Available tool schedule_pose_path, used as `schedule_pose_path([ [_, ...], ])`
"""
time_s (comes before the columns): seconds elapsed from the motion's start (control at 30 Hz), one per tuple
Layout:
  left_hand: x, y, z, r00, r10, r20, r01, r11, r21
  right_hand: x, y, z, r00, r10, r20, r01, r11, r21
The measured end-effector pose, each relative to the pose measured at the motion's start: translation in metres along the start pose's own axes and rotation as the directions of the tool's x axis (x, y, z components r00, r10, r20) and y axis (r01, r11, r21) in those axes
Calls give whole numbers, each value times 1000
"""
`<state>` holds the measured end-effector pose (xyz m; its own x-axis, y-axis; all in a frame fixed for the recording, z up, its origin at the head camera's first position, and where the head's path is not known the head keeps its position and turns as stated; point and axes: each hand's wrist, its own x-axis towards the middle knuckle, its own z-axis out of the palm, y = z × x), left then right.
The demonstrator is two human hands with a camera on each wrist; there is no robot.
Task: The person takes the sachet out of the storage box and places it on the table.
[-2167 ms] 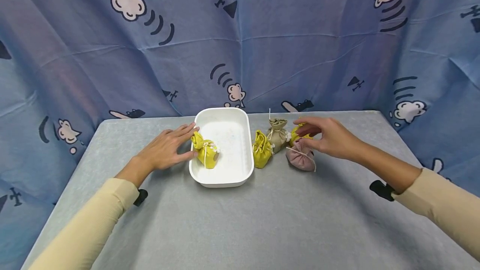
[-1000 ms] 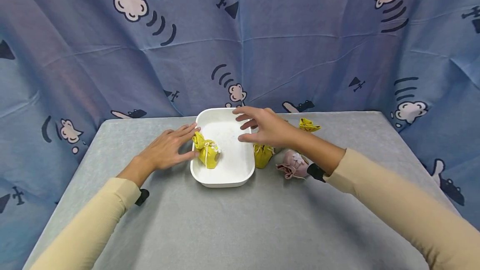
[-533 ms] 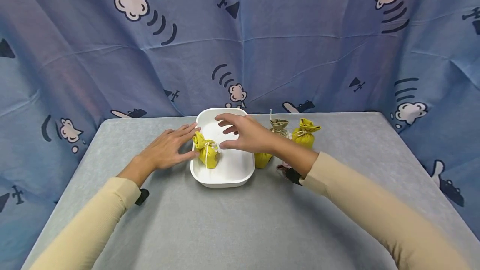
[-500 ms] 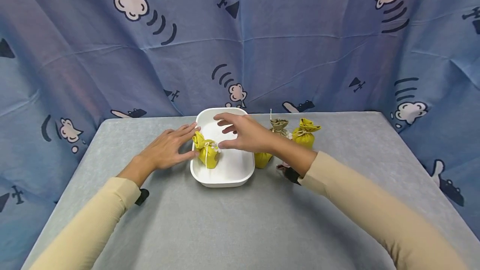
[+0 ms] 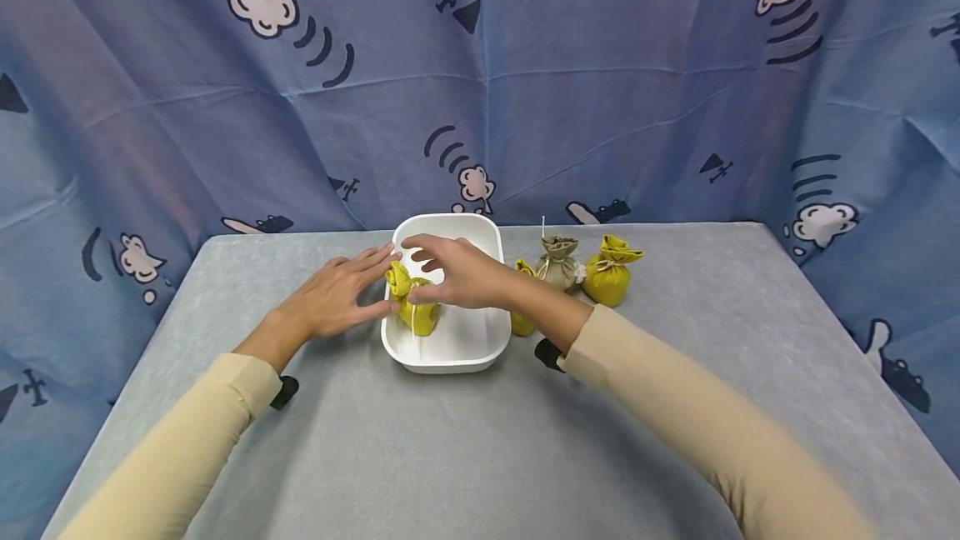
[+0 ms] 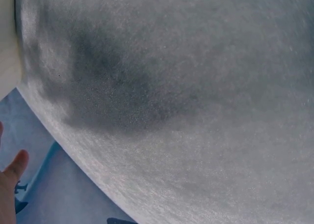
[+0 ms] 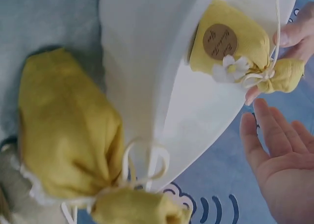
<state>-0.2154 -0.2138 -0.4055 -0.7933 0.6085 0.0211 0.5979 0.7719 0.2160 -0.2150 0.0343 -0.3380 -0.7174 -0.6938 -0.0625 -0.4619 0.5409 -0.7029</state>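
In the head view a small yellow drawstring pouch (image 5: 425, 322) leans in the left side of a white tray (image 5: 465, 355). My left hand (image 5: 326, 300) lies at the tray's left rim, fingers extended, fingertips right by the pouch. Above the tray, my right hand (image 5: 468, 275) has its fingers spread and slightly bent, holding nothing; its thumb overlaps the pouch. The right wrist view shows the same pouch (image 7: 252, 30) with a round brown label, a white flower and a tied cord, and my right palm (image 7: 289, 180) facing it, apart from it.
Right of the tray stand another yellow pouch (image 5: 522, 322), partly behind my right arm, a beige pouch (image 5: 557, 267) and a further yellow pouch (image 5: 606, 280). A pink pouch seen earlier is hidden by that arm. A patterned blue curtain (image 5: 600, 107) hangs behind the grey table (image 5: 420, 457).
My right hand has moved left from the pink pouch, across the tray, to the yellow pouch inside it. The pink pouch turned over before being covered. My left hand has stayed put.
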Motion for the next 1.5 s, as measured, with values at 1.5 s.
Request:
schedule_pose_path([
  [1.5,0,0,-1,1000,-7,8,7,1000,-3,25,4,28,999,42,-6,-43,997,-61],
])
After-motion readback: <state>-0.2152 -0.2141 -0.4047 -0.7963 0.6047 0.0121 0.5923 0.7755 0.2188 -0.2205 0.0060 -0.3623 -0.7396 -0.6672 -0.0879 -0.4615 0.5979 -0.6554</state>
